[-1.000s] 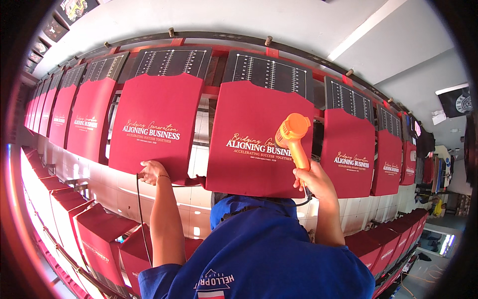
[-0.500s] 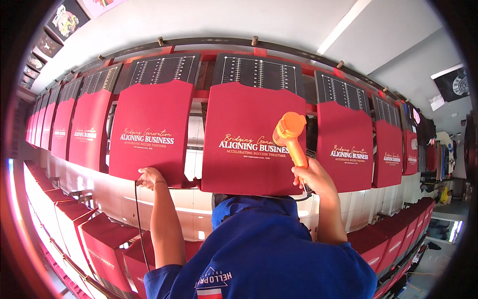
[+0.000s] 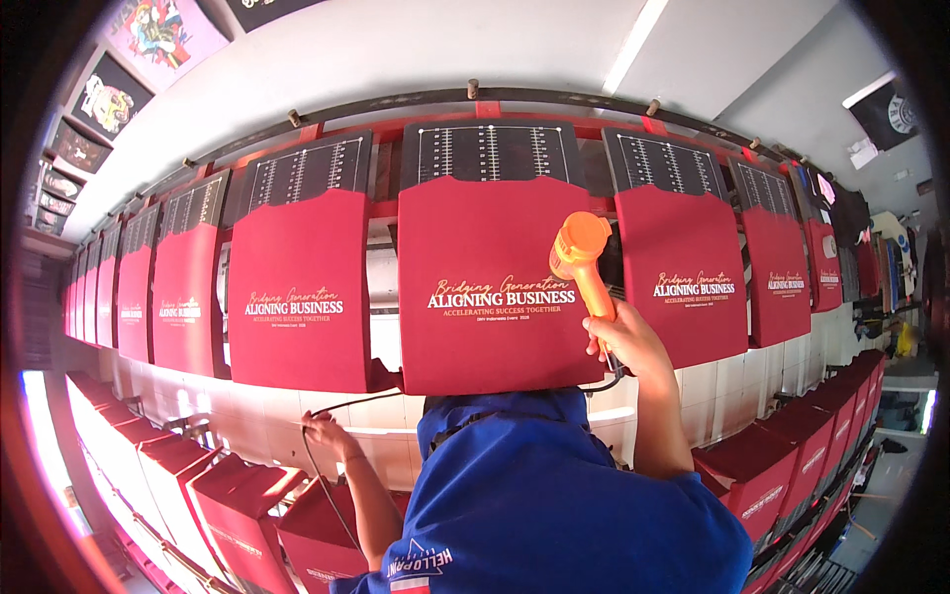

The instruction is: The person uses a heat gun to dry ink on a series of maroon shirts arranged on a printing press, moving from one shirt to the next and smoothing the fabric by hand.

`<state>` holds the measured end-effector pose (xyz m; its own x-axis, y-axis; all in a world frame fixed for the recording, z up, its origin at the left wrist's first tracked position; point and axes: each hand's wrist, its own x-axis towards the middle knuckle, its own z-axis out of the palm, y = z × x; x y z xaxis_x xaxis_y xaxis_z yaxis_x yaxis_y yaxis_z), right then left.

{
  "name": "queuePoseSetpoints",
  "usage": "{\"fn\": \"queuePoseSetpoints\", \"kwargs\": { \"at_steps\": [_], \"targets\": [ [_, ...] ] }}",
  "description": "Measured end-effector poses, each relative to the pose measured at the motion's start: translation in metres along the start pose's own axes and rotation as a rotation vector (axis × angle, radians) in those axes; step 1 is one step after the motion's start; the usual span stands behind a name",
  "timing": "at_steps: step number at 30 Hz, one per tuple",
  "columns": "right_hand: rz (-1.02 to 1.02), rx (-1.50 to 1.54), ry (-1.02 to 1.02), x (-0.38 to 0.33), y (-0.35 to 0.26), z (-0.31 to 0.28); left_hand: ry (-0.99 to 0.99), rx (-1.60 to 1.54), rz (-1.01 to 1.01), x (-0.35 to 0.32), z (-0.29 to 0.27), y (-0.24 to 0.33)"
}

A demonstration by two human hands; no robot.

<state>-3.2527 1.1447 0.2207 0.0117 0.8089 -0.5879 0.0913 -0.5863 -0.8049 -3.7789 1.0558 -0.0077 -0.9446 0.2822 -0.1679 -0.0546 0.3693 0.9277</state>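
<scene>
My right hand (image 3: 633,342) is closed around the handle of an orange hair dryer (image 3: 584,243). Its round head is over the right part of a red shirt (image 3: 485,228), overlapping the end of the white and gold print. This shirt is stretched on a dark board (image 3: 460,153) marked with white scales. Lower left, my left hand (image 3: 329,434) has its fingers bent round a black cord (image 3: 364,400). The cord runs across toward my waist and also hangs in a loop beside my left forearm.
More boards with printed red shirts (image 3: 297,247) stand on both sides along a rack with a dark rail (image 3: 554,96). Behind me is another row of red shirts (image 3: 237,505). A light tiled floor (image 3: 396,445) lies between the rows. Printed pieces (image 3: 109,94) hang upper left.
My left hand has dropped away from the neighbouring shirt's lower edge, drawing the cord down with it. The hair dryer stays over the front shirt's right side. The view has shifted slightly.
</scene>
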Motion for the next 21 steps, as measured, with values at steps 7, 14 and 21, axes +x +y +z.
{"fn": "queuePoseSetpoints", "kwargs": {
  "at_steps": [7,14,21],
  "targets": [
    [-0.002,0.088,0.018,0.002,-0.003,0.0,0.081,0.233,0.752,-0.005,-0.051,0.175],
    [0.044,0.1,-0.007,-0.008,-0.005,0.009,-0.213,0.032,1.054,0.017,-0.07,0.295],
    [0.042,0.141,0.102,-0.02,-0.004,0.025,-0.942,-0.23,1.317,-0.044,-0.032,0.389]
  ]
}}
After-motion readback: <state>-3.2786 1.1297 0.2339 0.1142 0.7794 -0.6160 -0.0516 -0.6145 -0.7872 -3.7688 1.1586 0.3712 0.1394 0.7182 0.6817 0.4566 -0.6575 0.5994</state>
